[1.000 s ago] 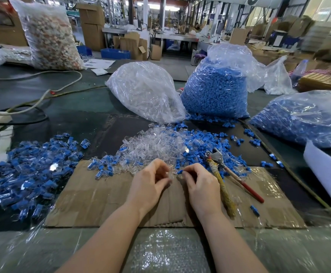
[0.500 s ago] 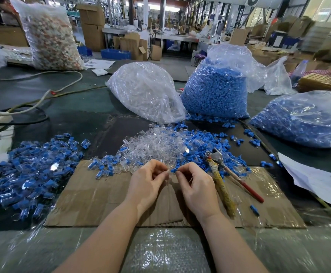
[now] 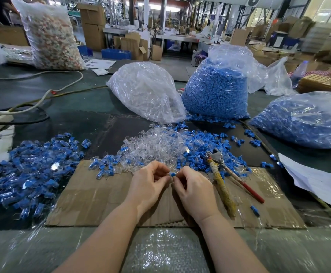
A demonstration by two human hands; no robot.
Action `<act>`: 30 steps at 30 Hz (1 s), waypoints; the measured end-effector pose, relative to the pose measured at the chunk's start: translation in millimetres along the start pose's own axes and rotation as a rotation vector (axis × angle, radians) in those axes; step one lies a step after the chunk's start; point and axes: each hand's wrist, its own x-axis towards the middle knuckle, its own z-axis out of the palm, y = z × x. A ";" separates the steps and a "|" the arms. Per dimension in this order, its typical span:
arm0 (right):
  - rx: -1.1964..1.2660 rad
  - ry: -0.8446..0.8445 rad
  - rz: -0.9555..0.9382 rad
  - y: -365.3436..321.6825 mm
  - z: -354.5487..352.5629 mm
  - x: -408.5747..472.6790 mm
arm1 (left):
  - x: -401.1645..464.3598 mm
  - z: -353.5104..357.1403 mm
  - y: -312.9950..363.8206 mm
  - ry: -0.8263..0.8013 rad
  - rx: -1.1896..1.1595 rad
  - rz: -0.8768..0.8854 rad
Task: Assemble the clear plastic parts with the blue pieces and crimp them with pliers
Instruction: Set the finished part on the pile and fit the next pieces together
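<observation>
Left hand (image 3: 151, 182) and right hand (image 3: 195, 191) pinching 1 blue piece (image 3: 173, 174) between fingertips for mating; pliers (image 3: 219, 170) parked at 3 o'clock, within reach.

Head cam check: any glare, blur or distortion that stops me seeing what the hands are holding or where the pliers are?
Head view: wide-angle bending curves the outer edges; glare streaks the plastic wrap near the camera and the clear bag. Centre is sharp: left hand and right hand pinch a small blue piece, any clear part there hard to make out. Pliers lie plainly visible on the cardboard.
</observation>
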 end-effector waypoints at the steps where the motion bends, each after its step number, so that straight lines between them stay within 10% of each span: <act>1: -0.006 -0.005 -0.001 0.4 0.5 0.4 | -0.1 -0.1 -0.2 -0.009 0.004 0.001; 30: 0.106 0.117 -0.051 -3.6 -5.3 0.2 | 7.5 4.4 -6.1 0.033 -0.072 -0.042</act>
